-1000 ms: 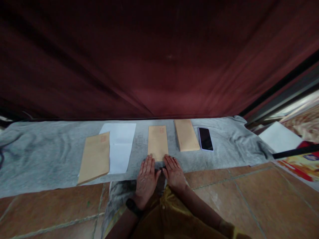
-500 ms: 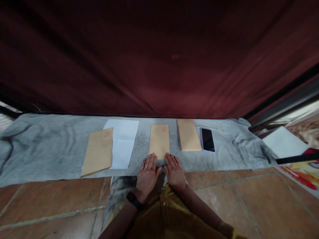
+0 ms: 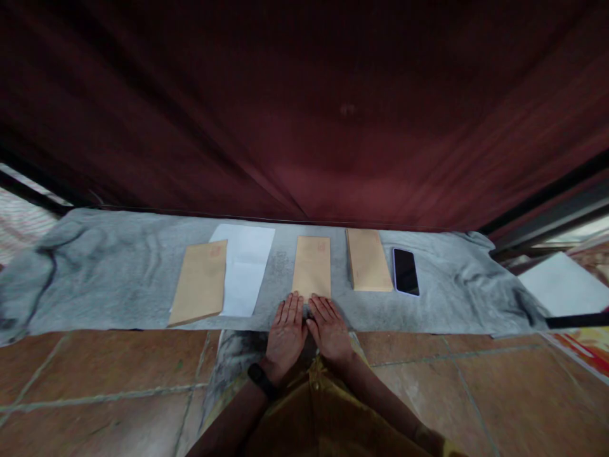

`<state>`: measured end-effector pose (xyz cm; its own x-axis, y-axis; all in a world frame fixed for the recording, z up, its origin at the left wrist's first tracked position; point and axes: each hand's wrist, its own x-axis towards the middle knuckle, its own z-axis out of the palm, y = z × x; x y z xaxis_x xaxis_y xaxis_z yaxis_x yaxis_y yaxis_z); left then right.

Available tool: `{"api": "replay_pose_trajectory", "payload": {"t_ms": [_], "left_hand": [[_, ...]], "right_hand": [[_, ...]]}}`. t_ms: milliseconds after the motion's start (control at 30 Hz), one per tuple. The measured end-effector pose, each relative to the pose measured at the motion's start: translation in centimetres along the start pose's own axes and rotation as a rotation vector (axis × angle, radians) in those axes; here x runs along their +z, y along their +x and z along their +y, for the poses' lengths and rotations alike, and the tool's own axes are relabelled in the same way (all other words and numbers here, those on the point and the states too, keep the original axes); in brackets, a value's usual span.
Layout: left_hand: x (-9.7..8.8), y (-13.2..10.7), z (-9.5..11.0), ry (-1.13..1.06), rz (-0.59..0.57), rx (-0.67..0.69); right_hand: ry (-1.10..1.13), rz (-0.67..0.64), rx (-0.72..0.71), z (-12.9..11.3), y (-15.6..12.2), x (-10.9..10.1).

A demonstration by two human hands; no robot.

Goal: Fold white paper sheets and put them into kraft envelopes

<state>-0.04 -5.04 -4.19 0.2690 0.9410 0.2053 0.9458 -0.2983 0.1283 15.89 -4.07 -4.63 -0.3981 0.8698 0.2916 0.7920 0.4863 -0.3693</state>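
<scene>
A brown envelope [image 3: 312,263] lies flat in the middle of the grey cloth, its short lower edge towards me. My left hand [image 3: 286,333], with a dark band on the wrist, rests flat with fingertips on the envelope's lower left corner. Fingers stretched out, my right hand [image 3: 330,327] presses on the lower edge, a little right of the left hand. To the right lies a stack of brown envelopes [image 3: 370,260]. On the left, another stack of brown envelopes [image 3: 200,282] partly covers white paper sheets [image 3: 247,266].
A phone [image 3: 406,271] with a purple edge lies right of the right-hand stack. Grey cloth [image 3: 457,285] covers the narrow table. Dark red fabric [image 3: 304,146] hangs behind it. A white sheet [image 3: 564,285] shows at far right, above a tiled floor [image 3: 118,374].
The camera view has shifted slightly, so the table things appear further right. My right hand has moved inward along the envelope's lower edge, closer to my left hand.
</scene>
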Motion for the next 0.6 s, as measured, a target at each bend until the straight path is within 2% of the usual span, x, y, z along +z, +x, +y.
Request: {"api": "replay_pose_trajectory", "payload": {"t_ms": [267, 467, 600], "left_hand": [[-0.6, 0.4, -0.6, -0.072, 0.072, -0.097], [-1.5, 2.7, -1.5, -0.155, 0.105, -0.214], [-1.3, 4.1, -1.7, -0.177, 0.140, -0.292]], "right_hand": [[-0.038, 0.034, 0.029, 1.1, -1.0, 0.3], [-0.036, 0.026, 0.042, 1.0, -0.9, 0.2], [-0.036, 0.035, 0.036, 0.9, -0.8, 0.0]]}}
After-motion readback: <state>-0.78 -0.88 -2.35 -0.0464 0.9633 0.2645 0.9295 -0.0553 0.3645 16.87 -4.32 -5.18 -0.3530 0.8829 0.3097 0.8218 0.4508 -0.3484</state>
